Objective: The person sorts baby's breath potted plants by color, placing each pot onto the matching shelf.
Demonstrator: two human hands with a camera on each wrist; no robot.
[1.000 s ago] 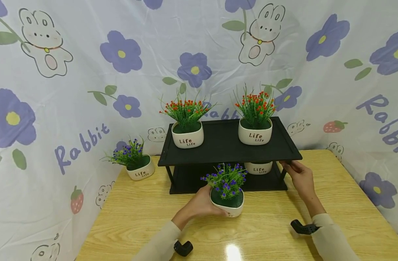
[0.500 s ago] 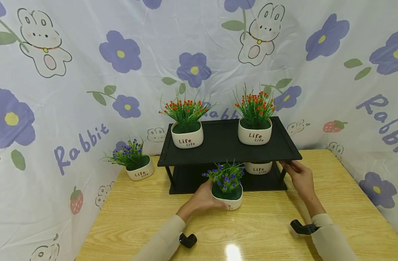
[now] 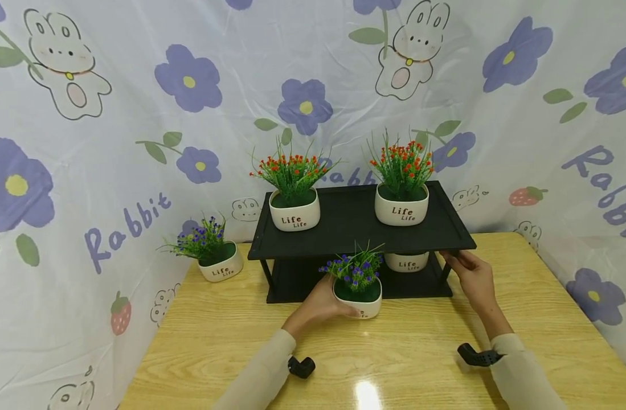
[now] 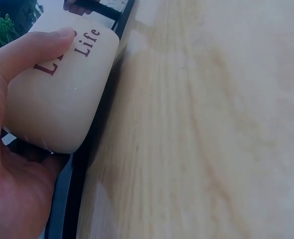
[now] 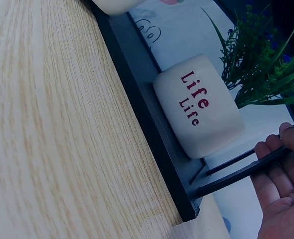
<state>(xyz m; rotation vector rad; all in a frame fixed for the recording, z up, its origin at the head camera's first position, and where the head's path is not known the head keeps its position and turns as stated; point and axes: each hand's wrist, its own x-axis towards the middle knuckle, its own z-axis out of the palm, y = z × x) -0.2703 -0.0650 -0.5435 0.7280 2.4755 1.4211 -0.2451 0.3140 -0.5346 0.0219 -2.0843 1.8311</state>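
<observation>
Fingers of L hand (image 3: 320, 302) curled round white pot (image 3: 371, 307) w/ purple flowers (image 3: 356, 270), just moved fwd, now approx. at front edge of lower shelf (image 3: 291, 288); contact unclear. R hand (image 3: 474, 278) unmoved, fingers wrapped round rack post (image 5: 236, 175). Wood table (image 3: 405, 364) below both, printed cloth (image 3: 118, 171) beyond.

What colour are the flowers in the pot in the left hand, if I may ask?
The flowers are blue-purple, best seen in the head view.
</observation>
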